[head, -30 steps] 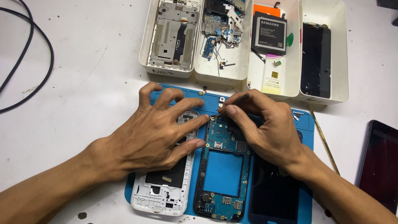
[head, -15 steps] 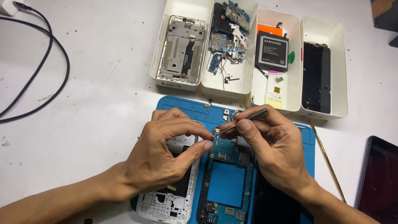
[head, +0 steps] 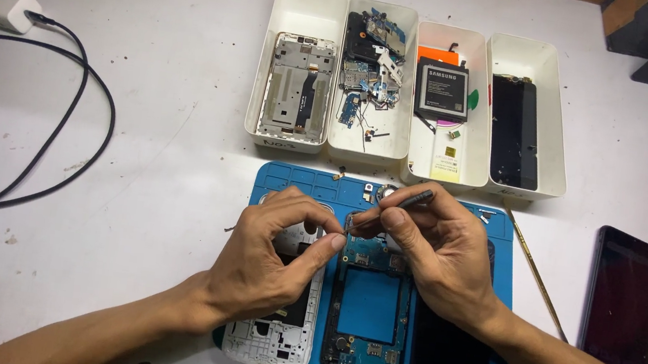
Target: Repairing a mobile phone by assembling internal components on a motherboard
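A scuffed white tabletop [head: 134,183], speckled with dark crumbs, is carrying a blue rubber work mat [head: 291,180]. Three phone parts are lying on the mat; above it four white plastic trays [head: 304,7] are sitting side by side. Over the mat's middle, the right hand [head: 442,258] is pinching a thin grey tool [head: 412,199], while the left hand [head: 264,269] is pressing its fingers [head: 333,241] closed on the top corner of the dark, blue-boarded phone frame [head: 367,311].

This is looking like a phone repair workshop. A blue repair mat [head: 291,178] is lying on a stained white bench [head: 134,183], carrying an opened phone frame [head: 368,311]. White sorting trays [head: 304,7] are holding circuit boards [head: 372,56], a battery [head: 442,89] and a screen [head: 515,131]; a charger [head: 1,7] is sitting nearby.
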